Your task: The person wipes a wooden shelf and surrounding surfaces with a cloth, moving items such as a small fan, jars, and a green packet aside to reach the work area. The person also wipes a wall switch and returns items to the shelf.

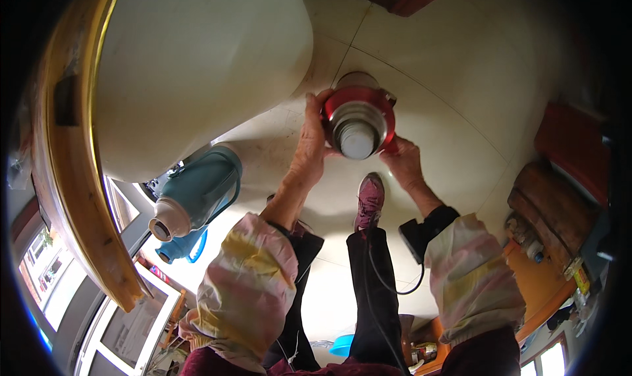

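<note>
Between my two hands is a red thermos flask (337,107) with a metal collar and a pale stopper (357,141) in its mouth, seen mostly from above. My left hand (311,139) is wrapped along its left side. On the lower right side of the flask, my right hand (404,165) is closed, apparently round its handle; some of those fingers are hidden. Off to the left of my left forearm stands a blue-green thermos flask (203,185) with a pale pink neck and a handle. A smaller-looking blue flask or jug (176,248) shows just beyond it.
A large pale rounded surface (204,66) fills the upper left, beside a curved wooden edge (72,152). Pale floor tiles (461,66) lie under the flask. A brown bag-like item (552,201) and a red object (571,149) are at the right. A cable hangs near my right wrist.
</note>
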A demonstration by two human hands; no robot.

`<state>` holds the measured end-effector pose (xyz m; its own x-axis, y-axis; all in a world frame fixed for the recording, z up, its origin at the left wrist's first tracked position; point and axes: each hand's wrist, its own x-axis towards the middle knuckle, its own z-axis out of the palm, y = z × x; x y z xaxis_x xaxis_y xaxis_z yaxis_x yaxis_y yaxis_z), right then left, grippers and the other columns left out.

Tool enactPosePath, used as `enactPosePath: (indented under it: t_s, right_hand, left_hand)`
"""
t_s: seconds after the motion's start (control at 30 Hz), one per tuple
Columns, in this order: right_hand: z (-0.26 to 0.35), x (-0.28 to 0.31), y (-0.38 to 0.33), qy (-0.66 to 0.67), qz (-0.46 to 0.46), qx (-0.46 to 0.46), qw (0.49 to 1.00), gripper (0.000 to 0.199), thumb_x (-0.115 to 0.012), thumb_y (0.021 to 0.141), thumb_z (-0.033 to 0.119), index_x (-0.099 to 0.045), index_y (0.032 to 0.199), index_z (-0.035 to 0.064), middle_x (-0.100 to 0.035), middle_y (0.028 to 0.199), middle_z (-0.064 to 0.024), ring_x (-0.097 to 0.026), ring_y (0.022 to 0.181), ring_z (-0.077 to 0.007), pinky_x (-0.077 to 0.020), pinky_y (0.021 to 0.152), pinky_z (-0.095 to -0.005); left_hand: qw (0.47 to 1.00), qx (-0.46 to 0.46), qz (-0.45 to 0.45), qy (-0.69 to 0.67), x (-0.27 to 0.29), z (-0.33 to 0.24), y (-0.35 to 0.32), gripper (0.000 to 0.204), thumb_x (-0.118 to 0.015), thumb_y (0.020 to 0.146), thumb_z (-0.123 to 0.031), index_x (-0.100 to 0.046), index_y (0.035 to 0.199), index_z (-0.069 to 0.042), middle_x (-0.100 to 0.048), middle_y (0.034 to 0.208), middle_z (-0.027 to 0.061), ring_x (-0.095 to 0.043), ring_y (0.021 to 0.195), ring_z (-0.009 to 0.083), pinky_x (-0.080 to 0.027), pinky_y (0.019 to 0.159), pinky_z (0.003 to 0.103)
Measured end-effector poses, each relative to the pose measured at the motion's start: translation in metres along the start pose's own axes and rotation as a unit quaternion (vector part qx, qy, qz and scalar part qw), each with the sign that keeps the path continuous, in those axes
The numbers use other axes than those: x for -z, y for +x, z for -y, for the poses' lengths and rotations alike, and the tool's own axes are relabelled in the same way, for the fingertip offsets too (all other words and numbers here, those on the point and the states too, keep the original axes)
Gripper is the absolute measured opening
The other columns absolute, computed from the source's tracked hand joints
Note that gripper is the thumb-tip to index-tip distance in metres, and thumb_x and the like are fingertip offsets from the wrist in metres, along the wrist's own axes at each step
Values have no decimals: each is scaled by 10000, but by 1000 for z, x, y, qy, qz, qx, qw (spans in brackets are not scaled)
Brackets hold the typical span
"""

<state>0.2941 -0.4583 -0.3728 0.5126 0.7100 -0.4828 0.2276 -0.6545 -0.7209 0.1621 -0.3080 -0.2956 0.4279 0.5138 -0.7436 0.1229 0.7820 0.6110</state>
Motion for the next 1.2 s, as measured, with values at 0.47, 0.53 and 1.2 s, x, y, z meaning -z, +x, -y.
enactPosePath:
  t_s: [0.47, 0.53, 1.2]
  right_hand:
    - [2, 74, 87, 53, 63, -34, 996, 235, -585, 657, 100, -648, 872, 26, -601, 673, -7, -513, 619, -107, -439, 606, -260]
    - [-2, 76, 91, 52, 59, -29, 996, 218, -580, 660, 89, -645, 860, 30, -580, 669, 16, -489, 612, -86, -419, 588, -245]
    - [63, -78, -89, 209, 287, -249, 901, 241, -519, 896, 234, -534, 1094, 98, -574, 878, -74, -619, 740, -188, -557, 592, -352]
  left_hand:
    - [998, -55, -1, 27, -66, -27, 65, 712, -185, 871, -679, -457, 1264, -151, -582, 1117, 38, -605, 889, 162, -553, 579, 310]
    - [997, -63, -11, 40, -68, -27, 73, 727, -192, 852, -700, -477, 1246, -160, -588, 1105, 42, -607, 877, 167, -544, 582, 328]
    - [970, 159, -181, -43, 129, 120, -142, 423, -546, 853, -257, -505, 1233, -77, -478, 1104, 89, -459, 1020, 232, -540, 755, 485]
